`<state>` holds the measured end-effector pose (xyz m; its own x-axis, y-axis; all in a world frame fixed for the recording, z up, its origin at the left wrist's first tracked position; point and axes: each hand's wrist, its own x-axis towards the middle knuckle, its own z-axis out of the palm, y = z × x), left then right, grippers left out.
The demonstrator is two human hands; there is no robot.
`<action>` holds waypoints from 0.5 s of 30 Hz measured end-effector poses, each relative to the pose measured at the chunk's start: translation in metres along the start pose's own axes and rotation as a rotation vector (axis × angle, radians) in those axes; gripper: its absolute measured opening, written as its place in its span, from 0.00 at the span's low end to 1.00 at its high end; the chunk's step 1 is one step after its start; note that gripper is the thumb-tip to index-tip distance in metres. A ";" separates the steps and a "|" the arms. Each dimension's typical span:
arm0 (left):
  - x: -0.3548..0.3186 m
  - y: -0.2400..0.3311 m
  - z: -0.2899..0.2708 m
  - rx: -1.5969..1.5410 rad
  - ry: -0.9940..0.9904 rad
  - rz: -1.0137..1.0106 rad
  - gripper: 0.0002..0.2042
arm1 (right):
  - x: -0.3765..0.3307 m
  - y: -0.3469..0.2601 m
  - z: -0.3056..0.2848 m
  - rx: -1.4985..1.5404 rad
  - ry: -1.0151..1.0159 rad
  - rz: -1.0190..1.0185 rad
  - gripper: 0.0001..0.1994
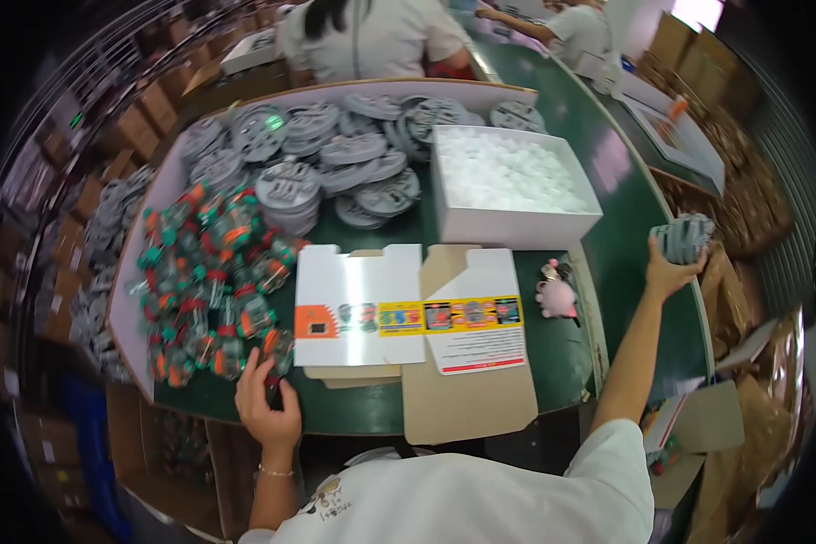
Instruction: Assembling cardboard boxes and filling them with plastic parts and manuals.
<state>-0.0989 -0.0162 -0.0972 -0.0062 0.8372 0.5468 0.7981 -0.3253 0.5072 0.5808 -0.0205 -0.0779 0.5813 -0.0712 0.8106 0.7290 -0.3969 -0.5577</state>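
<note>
My right hand point(675, 270) is stretched out to the far right, its fingers wrapped round a small stack of grey ribbed plastic pieces point(684, 238). At the front left, my left hand point(270, 415) has its fingers apart at the edge of a heap of small transparent toys with green, red and orange parts point(199, 281). Its fingertips are beside one orange-ended toy point(279, 349); whether they touch it I cannot tell. Unfolded printed cardboard boxes point(361, 272) lie flat in front of me, with a brown cardboard flap point(470, 408) over the near table edge.
Round grey discs point(286, 190) are piled at the back. Beside them stands a white box point(508, 227) of white, fluffy-looking pieces. A pink plush keychain point(556, 295) lies right of the cardboard. A green belt or bench point(626, 208) runs along the right. Two people sit beyond the table.
</note>
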 end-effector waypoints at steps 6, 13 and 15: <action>0.002 0.000 0.003 0.036 0.030 0.007 0.17 | -0.003 -0.216 -0.021 0.584 -0.356 -0.405 0.52; 0.004 -0.004 0.000 0.014 0.079 0.019 0.18 | -0.119 -0.423 0.047 0.913 -0.888 -0.799 0.52; 0.007 -0.003 0.001 0.001 0.068 0.039 0.18 | -0.149 -0.459 0.058 0.878 -0.918 -0.825 0.52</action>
<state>-0.1010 -0.0092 -0.0954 -0.0162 0.7924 0.6098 0.7990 -0.3564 0.4843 0.1804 0.2252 0.0468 -0.3103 0.6017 0.7360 0.7386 0.6400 -0.2118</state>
